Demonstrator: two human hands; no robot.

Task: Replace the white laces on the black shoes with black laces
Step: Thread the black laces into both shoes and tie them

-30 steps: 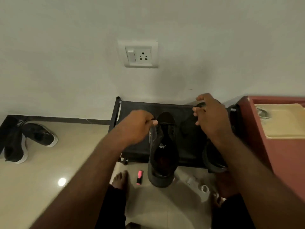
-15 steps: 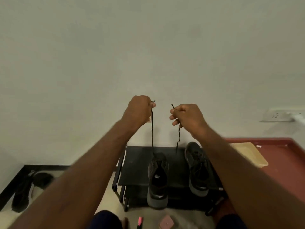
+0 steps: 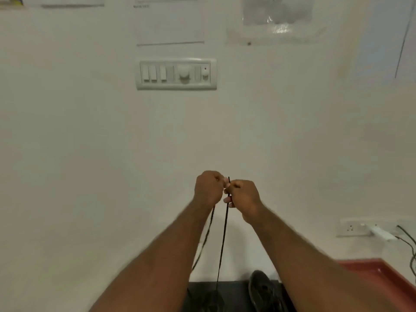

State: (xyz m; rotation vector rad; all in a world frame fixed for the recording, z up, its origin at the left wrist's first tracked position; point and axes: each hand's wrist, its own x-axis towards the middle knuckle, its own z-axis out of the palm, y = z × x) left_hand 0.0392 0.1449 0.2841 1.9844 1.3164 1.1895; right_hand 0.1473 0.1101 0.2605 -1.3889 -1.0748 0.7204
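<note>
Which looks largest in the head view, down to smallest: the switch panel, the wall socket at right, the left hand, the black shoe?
1. Switch panel
2. Wall socket, black shoe: alike, and the shoe is cut off by the frame
3. Left hand, smallest though nearest

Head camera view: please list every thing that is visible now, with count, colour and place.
black lace: one, two strands hanging from the hands down to the rack
black shoe: one clear, bottom centre, on the rack; a second under the lace is barely visible
shoe rack: one, black, bottom centre
switch panel: one, white, on wall, upper centre
wall socket: one, white, right, with white plug and dark cable
papers: several, pale, top of wall
red surface: one, bottom right
left hand: closed on lace
right hand: closed on lace
</note>
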